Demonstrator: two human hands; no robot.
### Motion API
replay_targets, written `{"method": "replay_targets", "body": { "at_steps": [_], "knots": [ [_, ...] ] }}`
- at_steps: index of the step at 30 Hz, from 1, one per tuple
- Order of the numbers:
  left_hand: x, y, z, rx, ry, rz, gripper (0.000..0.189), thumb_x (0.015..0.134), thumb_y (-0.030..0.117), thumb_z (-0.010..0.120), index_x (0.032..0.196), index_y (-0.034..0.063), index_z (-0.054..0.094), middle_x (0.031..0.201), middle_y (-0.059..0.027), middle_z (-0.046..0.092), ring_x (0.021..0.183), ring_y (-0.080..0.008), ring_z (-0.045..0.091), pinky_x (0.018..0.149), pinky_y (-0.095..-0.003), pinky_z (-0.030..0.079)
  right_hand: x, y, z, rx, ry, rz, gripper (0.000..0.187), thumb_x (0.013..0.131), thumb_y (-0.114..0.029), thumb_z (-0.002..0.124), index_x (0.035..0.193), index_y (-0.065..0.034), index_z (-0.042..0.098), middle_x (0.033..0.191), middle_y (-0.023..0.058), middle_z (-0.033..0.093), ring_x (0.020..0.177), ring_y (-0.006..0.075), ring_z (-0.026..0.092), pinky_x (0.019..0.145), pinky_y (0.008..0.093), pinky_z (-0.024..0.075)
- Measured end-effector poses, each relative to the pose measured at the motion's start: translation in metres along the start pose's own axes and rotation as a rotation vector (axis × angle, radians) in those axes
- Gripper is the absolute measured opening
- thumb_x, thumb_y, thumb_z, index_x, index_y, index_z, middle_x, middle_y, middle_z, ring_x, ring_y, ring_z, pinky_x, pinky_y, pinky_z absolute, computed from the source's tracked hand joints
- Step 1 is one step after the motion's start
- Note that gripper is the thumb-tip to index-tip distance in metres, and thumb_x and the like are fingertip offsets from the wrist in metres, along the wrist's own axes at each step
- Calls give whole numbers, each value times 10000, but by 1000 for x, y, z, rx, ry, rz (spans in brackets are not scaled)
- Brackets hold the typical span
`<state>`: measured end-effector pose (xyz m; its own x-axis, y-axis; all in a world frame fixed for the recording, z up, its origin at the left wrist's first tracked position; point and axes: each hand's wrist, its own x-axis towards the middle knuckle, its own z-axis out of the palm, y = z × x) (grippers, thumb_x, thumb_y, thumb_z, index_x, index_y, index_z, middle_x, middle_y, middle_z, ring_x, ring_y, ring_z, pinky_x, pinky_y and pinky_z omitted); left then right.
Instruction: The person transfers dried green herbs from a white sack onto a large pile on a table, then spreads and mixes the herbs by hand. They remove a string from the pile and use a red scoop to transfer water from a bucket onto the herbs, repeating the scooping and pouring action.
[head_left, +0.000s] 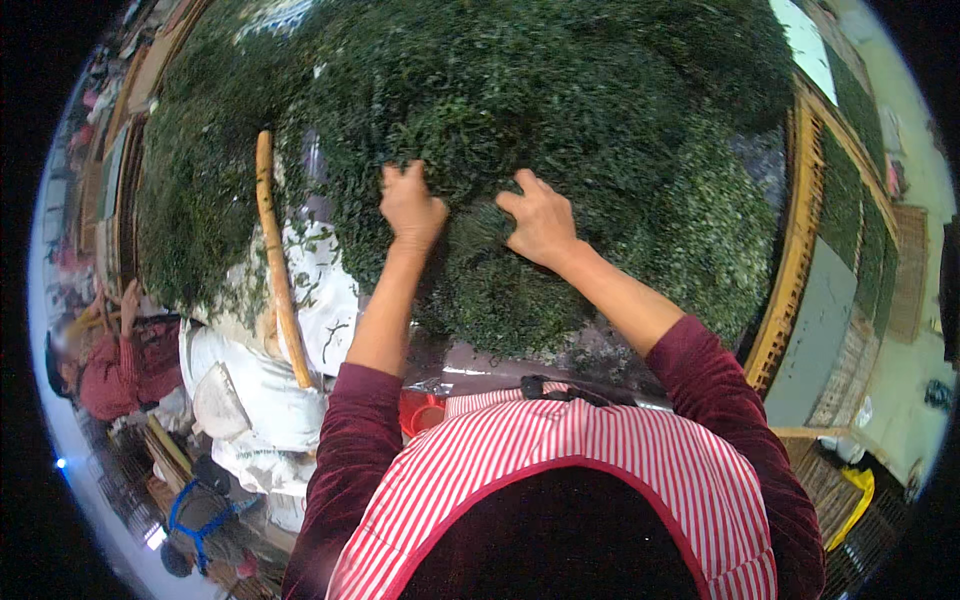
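Note:
A thick heap of dark green leaves (525, 97) spreads before me; they look like tea leaves. My left hand (411, 201) reaches into it with the fingertips sunk among the leaves. To its right, my right hand (541, 219) is bent over the heap, thumb and a finger apart. Motion blur and the leaves hide whether either hand grips anything. Between my wrists lies a nearer mound of leaves (510, 292). Beneath it shows a shiny dark plastic sheet (480, 364).
Left of my left arm, a wooden pole (277, 262) leans beside white sacking (251, 382). A wooden frame (784, 247) edges the heap at right, with leaf-covered trays (840, 202) beyond. A red container (420, 412) sits near my apron. Two people are at the left, one in red (112, 375).

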<state>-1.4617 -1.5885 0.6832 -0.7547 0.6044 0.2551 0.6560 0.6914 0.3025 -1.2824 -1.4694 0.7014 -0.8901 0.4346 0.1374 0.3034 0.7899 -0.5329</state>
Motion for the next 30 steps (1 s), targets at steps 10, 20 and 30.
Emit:
{"method": "replay_targets", "body": {
  "at_steps": [10, 20, 30],
  "knots": [
    [101, 20, -211, -1045, 469, -71, 475, 789, 198, 712, 1149, -64, 546, 976, -116, 613, 849, -197, 569, 784, -303, 472, 75, -74, -210, 1075, 53, 17, 413, 741, -98, 667, 1118, 32, 560, 953, 170, 648, 869, 258, 610, 848, 421, 498],
    [43, 10, -179, -364, -2, 384, 636, 720, 138, 737, 1292, 4, 494, 1313, -232, 481, 1142, -357, 501, 979, -400, 421, 122, -49, -169, 436, 426, -207, 275, 749, -46, 637, 1018, 4, 613, 929, 101, 650, 872, 223, 607, 818, 345, 503],
    [-41, 68, -86, -975, -214, -148, 576, 740, 47, 709, 1272, 22, 490, 1141, -61, 568, 1051, -175, 520, 957, -316, 412, 40, -72, -89, 1012, 337, 124, 156, 812, -71, 610, 924, 7, 685, 836, 114, 687, 788, 151, 641, 722, 316, 517]
  ]
}}
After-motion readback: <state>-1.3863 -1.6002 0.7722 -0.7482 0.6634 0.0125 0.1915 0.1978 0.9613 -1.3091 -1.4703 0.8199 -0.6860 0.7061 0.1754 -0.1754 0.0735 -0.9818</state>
